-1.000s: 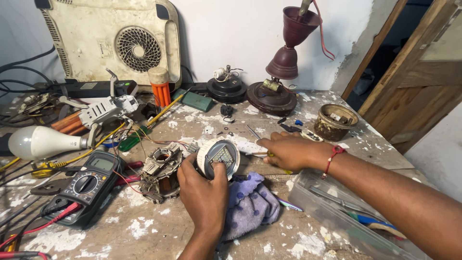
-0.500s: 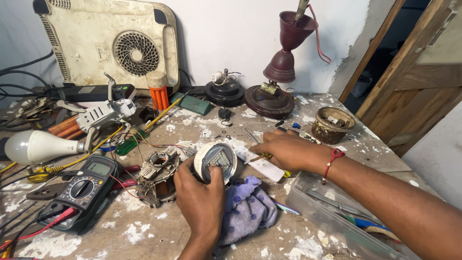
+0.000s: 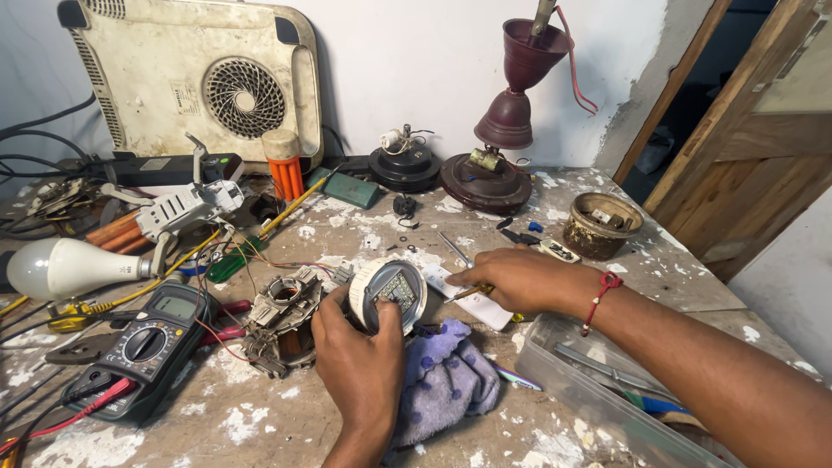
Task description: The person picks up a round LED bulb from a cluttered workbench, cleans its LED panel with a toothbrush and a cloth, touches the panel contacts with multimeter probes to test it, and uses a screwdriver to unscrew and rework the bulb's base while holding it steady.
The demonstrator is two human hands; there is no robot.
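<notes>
My left hand (image 3: 357, 364) grips a round white lamp housing (image 3: 387, 293) with a small circuit board inside, tilted up toward me at the middle of the workbench. Thin wires run from it to a dismantled metal part (image 3: 282, 310) just left of it. My right hand (image 3: 518, 279), with a red thread on the wrist, rests on the bench to the right and holds a small yellow-handled screwdriver (image 3: 465, 292) whose tip points at the housing. A purple cloth (image 3: 446, 381) lies beneath the housing, near my left wrist.
A multimeter (image 3: 152, 342) with red leads lies at the left, beside a white bulb (image 3: 65, 267). A cream appliance with a round fan grille (image 3: 199, 82) leans on the wall. A maroon lamp stand (image 3: 507, 121), brown bowl (image 3: 602, 227) and clear plastic tray (image 3: 607, 394) stand right.
My right hand has shifted left toward the housing with the screwdriver. My left hand holds the housing much as before; the camera view has tilted slightly.
</notes>
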